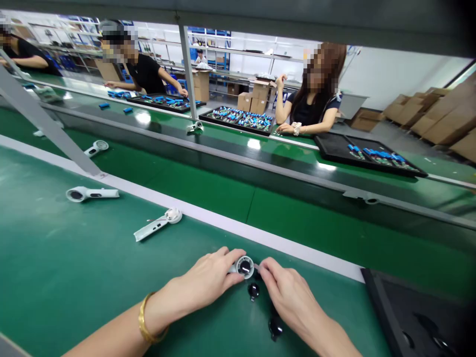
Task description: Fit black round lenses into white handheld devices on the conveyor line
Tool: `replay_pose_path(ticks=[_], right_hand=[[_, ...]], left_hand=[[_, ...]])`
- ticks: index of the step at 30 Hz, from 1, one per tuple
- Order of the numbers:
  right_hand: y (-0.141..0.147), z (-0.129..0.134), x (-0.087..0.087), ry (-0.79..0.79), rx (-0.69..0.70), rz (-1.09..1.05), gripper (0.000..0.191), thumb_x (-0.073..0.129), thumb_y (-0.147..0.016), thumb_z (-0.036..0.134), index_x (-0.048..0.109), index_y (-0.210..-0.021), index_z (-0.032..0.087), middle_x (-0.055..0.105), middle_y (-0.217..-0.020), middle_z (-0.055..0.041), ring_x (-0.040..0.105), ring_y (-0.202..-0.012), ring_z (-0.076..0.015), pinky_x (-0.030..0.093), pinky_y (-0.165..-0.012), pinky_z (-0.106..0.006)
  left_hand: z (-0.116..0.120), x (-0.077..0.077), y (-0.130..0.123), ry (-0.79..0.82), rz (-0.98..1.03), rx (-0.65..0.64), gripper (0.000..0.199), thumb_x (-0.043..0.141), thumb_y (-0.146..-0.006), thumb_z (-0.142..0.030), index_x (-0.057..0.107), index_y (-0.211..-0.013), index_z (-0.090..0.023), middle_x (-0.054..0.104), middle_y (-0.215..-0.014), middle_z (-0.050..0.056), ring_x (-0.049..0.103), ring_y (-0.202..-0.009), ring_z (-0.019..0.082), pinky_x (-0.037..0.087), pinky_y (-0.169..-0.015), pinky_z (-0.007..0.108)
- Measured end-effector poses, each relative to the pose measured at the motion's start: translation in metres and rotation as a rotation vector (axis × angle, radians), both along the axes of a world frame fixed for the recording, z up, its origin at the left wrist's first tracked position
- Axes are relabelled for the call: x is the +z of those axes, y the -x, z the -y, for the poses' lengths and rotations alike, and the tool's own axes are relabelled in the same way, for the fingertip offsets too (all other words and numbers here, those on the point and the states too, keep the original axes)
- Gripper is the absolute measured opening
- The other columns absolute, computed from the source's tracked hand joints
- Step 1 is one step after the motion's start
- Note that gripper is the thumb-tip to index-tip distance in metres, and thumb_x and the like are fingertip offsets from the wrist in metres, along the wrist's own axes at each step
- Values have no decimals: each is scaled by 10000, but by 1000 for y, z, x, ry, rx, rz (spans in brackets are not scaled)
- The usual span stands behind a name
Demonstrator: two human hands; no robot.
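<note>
Your left hand (208,271) grips the round head of a white plastic housing (244,267) on the green table (67,258), while your right hand (288,292) pinches its rim with the fingertips. Black round parts (253,291) lie just below, beside your right hand.

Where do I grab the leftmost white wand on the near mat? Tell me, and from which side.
Grip the white wand by its slim handle, from above on the near side. It lies flat on the green mat, and the handle is narrower than the round head, so fingers should close around it.
</note>
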State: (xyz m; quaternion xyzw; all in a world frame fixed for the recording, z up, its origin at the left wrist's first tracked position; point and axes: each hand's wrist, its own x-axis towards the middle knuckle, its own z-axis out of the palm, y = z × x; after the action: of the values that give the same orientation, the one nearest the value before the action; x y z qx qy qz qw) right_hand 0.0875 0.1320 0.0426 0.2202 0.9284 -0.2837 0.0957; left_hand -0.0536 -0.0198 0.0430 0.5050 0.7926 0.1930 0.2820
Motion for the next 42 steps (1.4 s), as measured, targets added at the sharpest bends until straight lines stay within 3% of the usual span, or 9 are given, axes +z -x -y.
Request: replay_pose_path(ticks=[5,10,16,19,23,30,38,42], right_hand=[[12,4,-2,-268,67,46,279,294,-949,238,544,-827,228,689,-716,-35,645,-637,-215,242,-527,-289],[16,6,5,-368,94,67,293,304,-940,212,585,-857,220,703,-717,-54,668,-647,-243,258,-515,-289],[27,8,12,-444,156,153,276,358,-877,139,626,-894,201,705,-725,-98,674,-683,-273,312,-536,-298],[32,1,12,-352,144,149,275,371,-873,182,632,-790,209,690,-684,-90,647,-649,-243,279,-531,-289],[35,-14,8,-67,114,103,268,395,-840,199,567,-633,196,610,-601,-34,553,-609,-173,261,-545,-269],[38,-30,-3,279,138,89,207,414,-768,180,533,-600,174,480,-529,42,411,-513,-96,293,-503,-207],[39,-37,-13,433,154,42,195,417,-758,174,556,-621,164,453,-516,49,365,-481,-86,265,-449,-196],[36,-36,-4,448,208,8,190,436,-763,159,548,-610,165,448,-531,54,361,-505,-81,261,-475,-194]], left_hand=[[-7,-15,-14,5,-163,2,570,582,-853,-349,298,-1348,-352,464,-1200,56,635,-808,230,529,-721,419],[-18,-23,-22,-57,-110,51,424,559,-872,-311,380,-1254,-283,487,-1160,40,630,-864,225,538,-734,381],[-17,-28,-26,-75,-78,84,411,540,-881,-278,360,-1250,-278,473,-1205,40,629,-866,201,534,-747,354],[-16,-33,-27,-82,-104,82,412,535,-886,-308,349,-1253,-281,471,-1214,41,629,-862,198,535,-735,347],[-18,-38,-28,-82,-165,68,398,517,-894,-332,346,-1248,-269,479,-1208,47,632,-842,193,536,-708,331],[-24,-37,-32,-29,-299,13,298,404,-933,-333,396,-1216,-241,505,-1176,61,642,-779,200,540,-642,336],[-27,-33,-35,27,-347,23,286,364,-945,-317,413,-1213,-229,510,-1202,69,646,-777,192,533,-640,313],[-22,-34,-32,-39,-269,42,299,415,-926,-316,392,-1218,-254,515,-1185,54,632,-822,193,528,-682,321]])
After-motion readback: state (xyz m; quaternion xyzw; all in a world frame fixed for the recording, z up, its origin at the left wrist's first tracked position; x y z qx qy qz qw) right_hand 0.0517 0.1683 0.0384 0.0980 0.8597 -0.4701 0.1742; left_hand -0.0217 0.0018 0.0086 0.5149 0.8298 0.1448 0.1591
